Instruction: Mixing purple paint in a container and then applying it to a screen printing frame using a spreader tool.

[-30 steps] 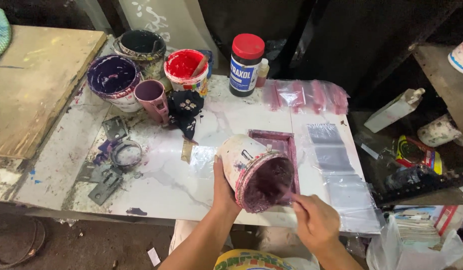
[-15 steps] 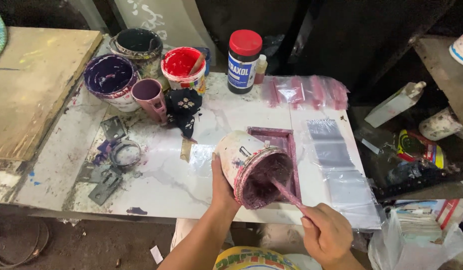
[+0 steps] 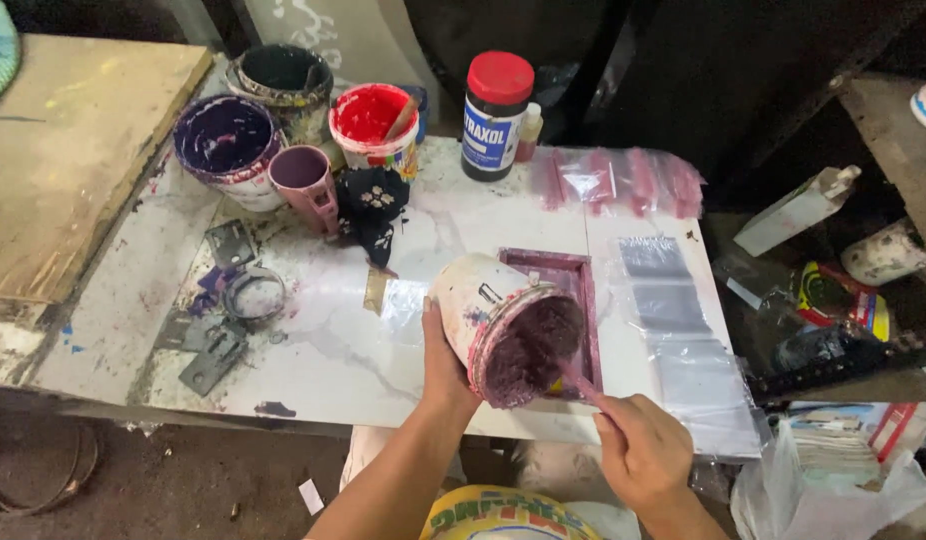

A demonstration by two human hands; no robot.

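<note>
Currently the tilted paint tub [image 3: 503,325] sits over the purple tray [image 3: 573,290] at the counter [image 3: 323,340] front edge; left hand [image 3: 445,365] wraps its base, right hand [image 3: 643,450] grips a stir stick [image 3: 583,385] inside; risk: thick purple paste slumping out past the tray, smearing nearby plastic bags [image 3: 673,310].

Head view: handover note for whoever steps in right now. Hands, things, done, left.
Left hand: holds the white tub tipped on its side, mouth toward the person.
Right hand: grips a pink-stained stick, tip inside the tub's purple paste.
The tub hangs over a purple-stained frame on the white table.
Done: stick is into the paste.
Left: paste remains in the tub; the clear bags lie beside the frame.
</note>
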